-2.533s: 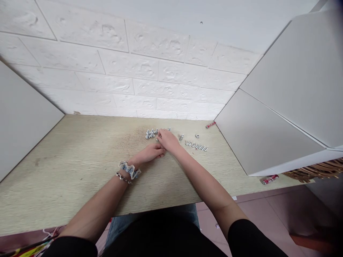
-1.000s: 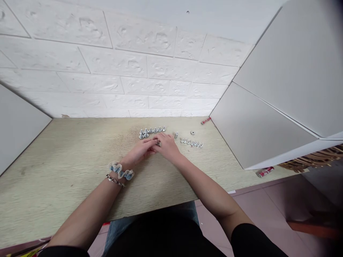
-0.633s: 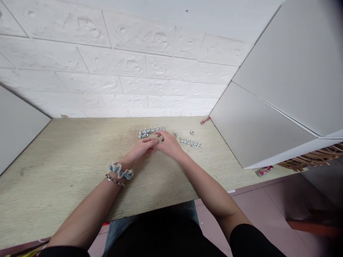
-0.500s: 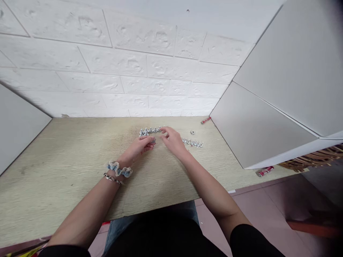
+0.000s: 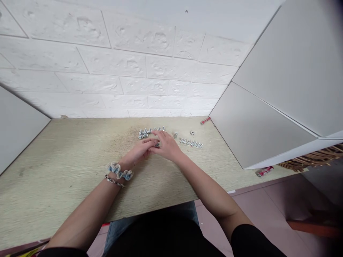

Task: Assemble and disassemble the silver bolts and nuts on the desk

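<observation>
My left hand has thumb and fingers closed on a small metal bolt, mostly hidden by the fingers. My right hand meets it there, thumb and fingers curled round the same bolt; which fingertips touch it is partly hidden. Just beyond both hands stand several bolts in two short rows, shafts up, with wide washers or nuts at their bases. To the right of my right hand is a small upright stack of metal pieces. Beside it lies a row of loose screws.
A single round nut lies behind the screws. One red battery rests by the wall corner, another red battery near the table's right edge. White brick-pattern wall and grey side panels enclose the wooden table.
My right hand has moved left and toward me, from apart to meeting my left hand at the bolt. The upright metal stack and more of the standing bolts now show.
</observation>
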`<state>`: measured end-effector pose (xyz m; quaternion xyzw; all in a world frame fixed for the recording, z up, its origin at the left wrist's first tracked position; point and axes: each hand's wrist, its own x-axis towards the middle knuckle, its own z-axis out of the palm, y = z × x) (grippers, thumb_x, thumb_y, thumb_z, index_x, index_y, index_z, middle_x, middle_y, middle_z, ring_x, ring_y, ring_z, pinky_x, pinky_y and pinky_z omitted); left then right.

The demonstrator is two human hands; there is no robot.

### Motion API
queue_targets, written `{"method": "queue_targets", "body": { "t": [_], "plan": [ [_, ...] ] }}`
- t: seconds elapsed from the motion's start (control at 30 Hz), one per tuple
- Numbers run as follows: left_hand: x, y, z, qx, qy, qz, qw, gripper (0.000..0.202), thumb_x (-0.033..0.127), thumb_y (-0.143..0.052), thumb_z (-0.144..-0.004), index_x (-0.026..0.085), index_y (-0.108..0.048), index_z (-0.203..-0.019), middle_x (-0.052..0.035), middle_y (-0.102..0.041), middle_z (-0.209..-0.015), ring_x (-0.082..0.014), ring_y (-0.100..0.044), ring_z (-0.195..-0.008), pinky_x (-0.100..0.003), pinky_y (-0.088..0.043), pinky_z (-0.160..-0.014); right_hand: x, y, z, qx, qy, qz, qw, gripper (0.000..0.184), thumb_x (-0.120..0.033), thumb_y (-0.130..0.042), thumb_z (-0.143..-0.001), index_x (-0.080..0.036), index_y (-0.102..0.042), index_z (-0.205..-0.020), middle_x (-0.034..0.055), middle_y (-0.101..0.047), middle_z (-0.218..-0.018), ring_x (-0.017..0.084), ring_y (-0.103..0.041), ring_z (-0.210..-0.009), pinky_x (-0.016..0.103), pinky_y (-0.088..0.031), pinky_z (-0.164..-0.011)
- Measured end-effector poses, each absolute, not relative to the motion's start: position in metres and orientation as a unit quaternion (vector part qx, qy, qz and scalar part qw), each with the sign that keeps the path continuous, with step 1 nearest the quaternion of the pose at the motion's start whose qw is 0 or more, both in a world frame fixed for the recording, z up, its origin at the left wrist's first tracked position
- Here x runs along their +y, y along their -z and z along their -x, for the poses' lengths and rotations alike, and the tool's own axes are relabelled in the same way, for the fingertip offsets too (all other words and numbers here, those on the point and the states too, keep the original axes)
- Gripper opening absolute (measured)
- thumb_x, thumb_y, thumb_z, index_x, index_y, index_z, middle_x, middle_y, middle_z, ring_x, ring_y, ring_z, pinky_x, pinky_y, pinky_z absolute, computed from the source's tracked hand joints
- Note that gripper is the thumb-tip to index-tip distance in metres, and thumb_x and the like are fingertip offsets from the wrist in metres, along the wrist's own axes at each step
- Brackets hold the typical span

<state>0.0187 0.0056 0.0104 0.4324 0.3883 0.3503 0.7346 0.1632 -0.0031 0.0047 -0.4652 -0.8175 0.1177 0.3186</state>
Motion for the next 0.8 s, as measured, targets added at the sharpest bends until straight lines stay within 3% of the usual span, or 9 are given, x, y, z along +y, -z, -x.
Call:
{"method": "queue_targets", "body": {
  "t": [0.27, 0.37, 0.5, 0.67, 0.8],
  "plan": [
    [0.006, -0.012, -0.016, 0.375, -0.373, -0.459, 0.714, 0.031, 0.026, -0.064, -0.069, 0.019, -0.057, -0.099, 0.0045, -0.052, -0.067, -0.0061, -0.050, -0.059, -0.020, -0.046, -0.063, 0.002, -0.006, -0.169, -0.767, -0.165, 0.501, 0.366, 0.054, -0.035, -0.061, -0.071, -0.023, -0.044, -0.120, 0.0058, -0.054, -0.116, 0.022, -0.051, -0.106, 0.039, -0.043, -0.089],
    [0.011, -0.012, -0.011, 0.382, -0.408, -0.446, 0.699, 0.031, 0.027, -0.063, -0.071, 0.019, -0.058, -0.101, 0.0036, -0.052, -0.066, -0.0062, -0.051, -0.060, -0.019, -0.046, -0.063, 0.005, -0.009, -0.178, -0.738, -0.117, 0.515, 0.420, 0.033, -0.019, -0.045, -0.077, -0.021, -0.049, -0.110, 0.0066, -0.057, -0.105, 0.020, -0.054, -0.096, 0.037, -0.043, -0.086],
    [0.012, -0.015, -0.007, 0.393, -0.413, -0.435, 0.697, 0.035, 0.025, -0.062, -0.073, 0.020, -0.057, -0.107, 0.0027, -0.053, -0.069, -0.0068, -0.052, -0.062, -0.020, -0.049, -0.066, 0.006, -0.013, -0.186, -0.721, -0.058, 0.521, 0.453, 0.037, -0.005, -0.033, -0.069, -0.019, -0.051, -0.099, 0.0076, -0.056, -0.097, 0.020, -0.052, -0.093, 0.036, -0.042, -0.085],
    [0.008, -0.017, -0.011, 0.387, -0.399, -0.430, 0.711, 0.039, 0.024, -0.061, -0.074, 0.021, -0.055, -0.112, 0.0027, -0.054, -0.068, -0.0069, -0.053, -0.062, -0.020, -0.047, -0.065, -0.002, -0.012, -0.177, -0.777, -0.064, 0.478, 0.404, 0.042, -0.009, -0.039, -0.068, -0.018, -0.047, -0.108, 0.0083, -0.055, -0.106, 0.022, -0.050, -0.100, 0.039, -0.039, -0.091],
    [0.006, -0.015, -0.015, 0.378, -0.392, -0.431, 0.719, 0.044, 0.022, -0.062, -0.072, 0.021, -0.052, -0.115, 0.0027, -0.055, -0.071, -0.0071, -0.053, -0.063, -0.019, -0.045, -0.064, -0.007, -0.010, -0.166, -0.809, -0.072, 0.448, 0.373, 0.049, -0.027, -0.051, -0.074, -0.021, -0.040, -0.121, 0.0076, -0.051, -0.120, 0.023, -0.045, -0.111, 0.042, -0.034, -0.097]
  ]
}}
